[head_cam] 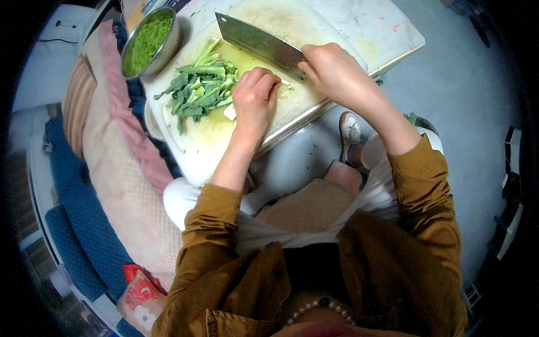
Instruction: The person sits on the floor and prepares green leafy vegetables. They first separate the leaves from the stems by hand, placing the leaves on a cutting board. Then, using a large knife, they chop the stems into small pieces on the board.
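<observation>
A Chinese cleaver (pixel 261 44) is gripped in my right hand (pixel 330 67), its handle hidden by the fingers. The broad blade slants to the far left, over the white cutting board (pixel 202 156). My left hand (pixel 254 92) lies on the board with bent fingers, pressed over a pale vegetable piece (pixel 285 81); one end shows past the fingertips, the rest is hidden. A white chunk (pixel 230 112) lies against its other side. Left of that hand is a pile of leafy greens (pixel 202 86) with pale green stems. Yellowish-green juice wets the board around them.
A metal bowl (pixel 172 44) of finely chopped greens (pixel 148 42) stands at the board's far left. The board rests on a white marbled table (pixel 391 33). At left is a sofa (pixel 80 181) with a pale quilted cover (pixel 126 168). A container (pixel 425 123) with green scraps stands by my right knee.
</observation>
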`<action>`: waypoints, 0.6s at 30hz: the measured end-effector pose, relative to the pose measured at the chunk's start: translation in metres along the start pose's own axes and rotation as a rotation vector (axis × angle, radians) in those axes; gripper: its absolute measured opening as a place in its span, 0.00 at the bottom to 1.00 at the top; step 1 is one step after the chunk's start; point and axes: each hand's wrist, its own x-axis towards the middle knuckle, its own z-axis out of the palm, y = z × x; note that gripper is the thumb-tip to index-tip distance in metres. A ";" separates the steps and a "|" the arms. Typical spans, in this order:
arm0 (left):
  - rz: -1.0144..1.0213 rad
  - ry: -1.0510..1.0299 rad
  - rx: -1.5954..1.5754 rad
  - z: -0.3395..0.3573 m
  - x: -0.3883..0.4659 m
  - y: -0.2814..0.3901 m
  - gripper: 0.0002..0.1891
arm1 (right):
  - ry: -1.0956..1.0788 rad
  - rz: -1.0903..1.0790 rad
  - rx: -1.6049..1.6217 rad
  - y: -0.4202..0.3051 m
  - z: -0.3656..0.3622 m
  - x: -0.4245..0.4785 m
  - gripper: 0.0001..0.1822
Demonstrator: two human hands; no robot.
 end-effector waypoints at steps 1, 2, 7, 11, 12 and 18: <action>-0.002 0.005 0.001 0.000 0.000 0.000 0.06 | -0.017 -0.012 -0.006 0.000 -0.004 -0.002 0.11; -0.003 0.010 0.002 0.000 -0.001 -0.001 0.06 | -0.033 -0.025 -0.012 0.001 -0.006 -0.004 0.12; 0.006 0.026 -0.010 0.001 0.001 0.000 0.06 | -0.109 -0.021 -0.017 0.004 -0.012 -0.009 0.13; 0.003 0.030 -0.003 0.002 -0.001 -0.002 0.06 | -0.132 -0.031 -0.012 0.003 -0.012 -0.009 0.12; 0.005 0.031 -0.002 0.002 -0.001 -0.002 0.06 | -0.137 -0.035 -0.017 0.003 -0.013 -0.009 0.12; -0.009 0.015 -0.022 0.002 0.000 -0.001 0.06 | -0.091 -0.071 -0.068 0.006 -0.002 -0.009 0.11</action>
